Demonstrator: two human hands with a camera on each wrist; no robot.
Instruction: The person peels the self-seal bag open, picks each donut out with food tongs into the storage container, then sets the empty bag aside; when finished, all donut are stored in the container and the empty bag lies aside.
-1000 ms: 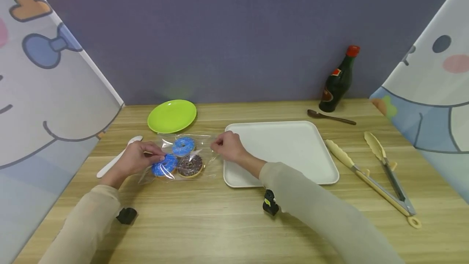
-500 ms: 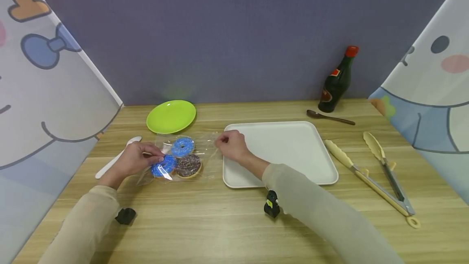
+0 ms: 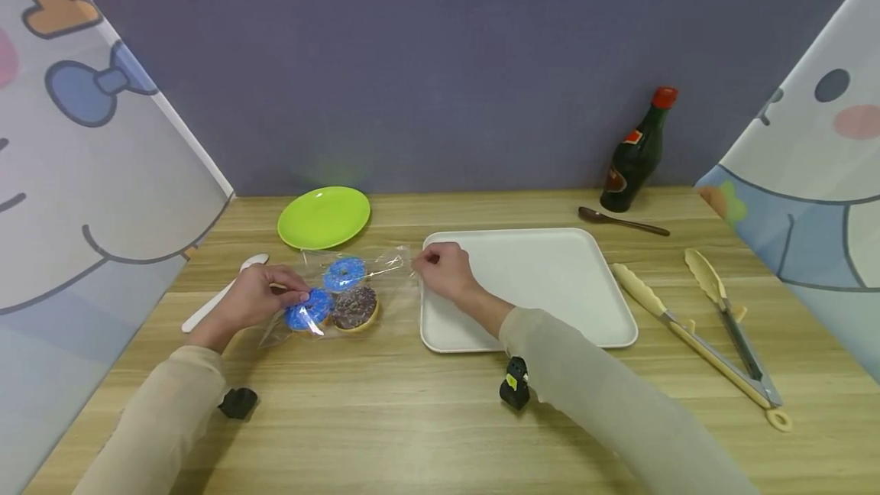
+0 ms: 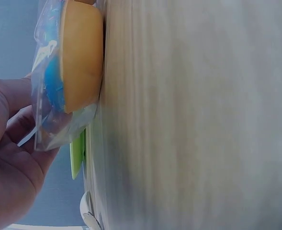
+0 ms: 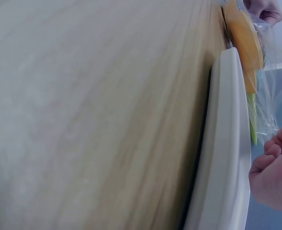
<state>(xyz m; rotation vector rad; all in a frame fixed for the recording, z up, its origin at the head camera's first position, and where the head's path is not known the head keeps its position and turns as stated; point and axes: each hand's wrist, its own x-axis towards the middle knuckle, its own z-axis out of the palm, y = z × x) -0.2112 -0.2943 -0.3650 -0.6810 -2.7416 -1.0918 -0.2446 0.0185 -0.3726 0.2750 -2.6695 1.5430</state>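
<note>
A clear plastic bag (image 3: 395, 270) lies on the table, holding two blue-iced donuts (image 3: 344, 273) and one chocolate donut (image 3: 355, 308). At the bag's left end, my left hand (image 3: 260, 298) pinches the film beside the nearer blue donut (image 3: 309, 309). The left wrist view shows the left hand (image 4: 16, 143) gripping the film next to a donut's tan side (image 4: 83, 57). My right hand (image 3: 443, 270) pinches the bag's right edge, over the left rim of a white tray (image 3: 529, 281). In the right wrist view, the film (image 5: 267, 110) runs taut to the right hand's curled fingers (image 5: 275, 148).
Behind the bag sits a green plate (image 3: 324, 218). A white utensil (image 3: 220, 300) lies left of it, partly behind the left hand. At the right are tongs (image 3: 715, 342), a dark wooden spoon (image 3: 622, 221) and a green bottle (image 3: 632, 155) by the back wall.
My right hand has shifted to the right, drawing the bag's right edge out toward the tray. The left hand stays on the bag's left end, and the donuts stay nearly in place.
</note>
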